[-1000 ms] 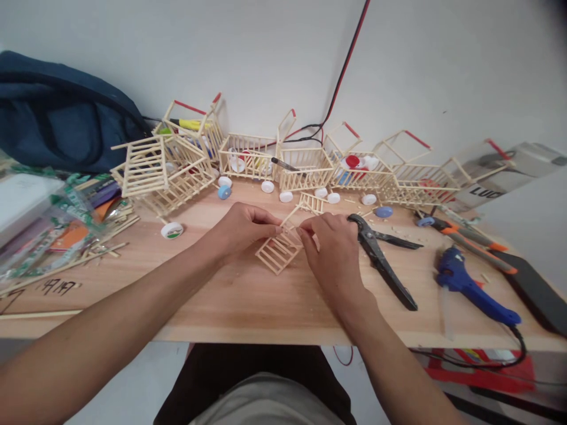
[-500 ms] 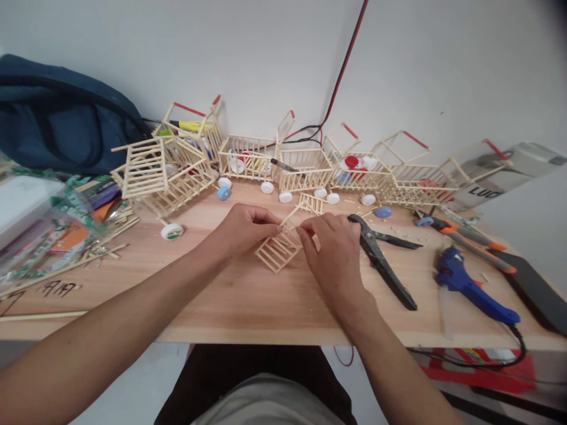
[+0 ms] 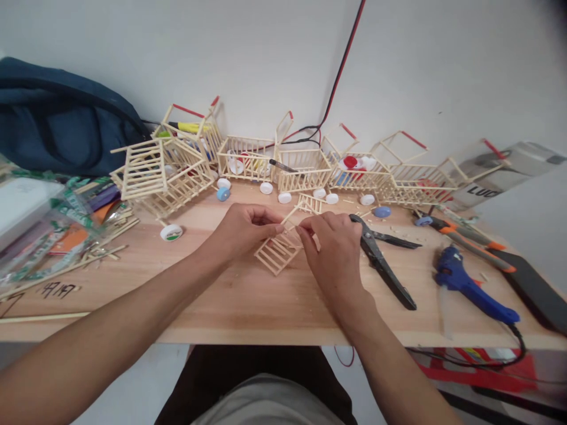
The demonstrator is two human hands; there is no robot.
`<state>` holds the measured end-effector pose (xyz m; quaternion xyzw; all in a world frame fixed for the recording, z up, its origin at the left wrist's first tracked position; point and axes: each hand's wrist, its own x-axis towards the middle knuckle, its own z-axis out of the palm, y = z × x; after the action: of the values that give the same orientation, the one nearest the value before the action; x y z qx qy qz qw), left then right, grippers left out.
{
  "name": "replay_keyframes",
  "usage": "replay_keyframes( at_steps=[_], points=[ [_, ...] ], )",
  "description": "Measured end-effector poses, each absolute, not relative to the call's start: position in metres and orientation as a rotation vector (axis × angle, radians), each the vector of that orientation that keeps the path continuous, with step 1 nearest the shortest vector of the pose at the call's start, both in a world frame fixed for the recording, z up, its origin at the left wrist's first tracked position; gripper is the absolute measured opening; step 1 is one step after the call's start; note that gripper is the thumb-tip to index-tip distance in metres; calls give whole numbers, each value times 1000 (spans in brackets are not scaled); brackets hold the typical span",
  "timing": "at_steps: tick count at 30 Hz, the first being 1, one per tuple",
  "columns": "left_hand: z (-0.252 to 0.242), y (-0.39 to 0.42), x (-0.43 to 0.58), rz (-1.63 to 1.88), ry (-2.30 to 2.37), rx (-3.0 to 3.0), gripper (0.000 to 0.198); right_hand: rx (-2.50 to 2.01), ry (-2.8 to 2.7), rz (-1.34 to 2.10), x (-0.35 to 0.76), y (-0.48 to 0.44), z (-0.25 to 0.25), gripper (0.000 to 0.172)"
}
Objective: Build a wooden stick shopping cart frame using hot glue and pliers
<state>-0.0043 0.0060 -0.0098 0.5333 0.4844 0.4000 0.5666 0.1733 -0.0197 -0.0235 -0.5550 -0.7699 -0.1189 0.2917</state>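
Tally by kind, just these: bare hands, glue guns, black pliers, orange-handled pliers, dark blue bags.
Hands (left, right): 2
Glue gun, blue: 1
Black pliers: 1
Orange-handled pliers: 1
Dark blue bag: 1
Total: 6

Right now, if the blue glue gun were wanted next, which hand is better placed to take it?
Probably the right hand: it is nearer the blue glue gun, though pliers lie between; the left hand is farther away.
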Motion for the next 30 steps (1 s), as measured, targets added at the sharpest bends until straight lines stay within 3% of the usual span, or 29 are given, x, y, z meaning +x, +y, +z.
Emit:
replay_keyframes(
  at_steps=[5, 15, 30],
  points=[
    [-10, 6, -4, 999, 1072, 1276, 52, -1476, -2060, -327, 172, -20, -23, 16],
    [-13, 5, -1, 996, 1137, 1379, 41, -1489, -2076, -329, 171, -19, -21, 17],
    [-21, 6, 0, 1001, 1104, 1341, 40, -1489, -2089, -323, 172, -18, -24, 18]
  ],
)
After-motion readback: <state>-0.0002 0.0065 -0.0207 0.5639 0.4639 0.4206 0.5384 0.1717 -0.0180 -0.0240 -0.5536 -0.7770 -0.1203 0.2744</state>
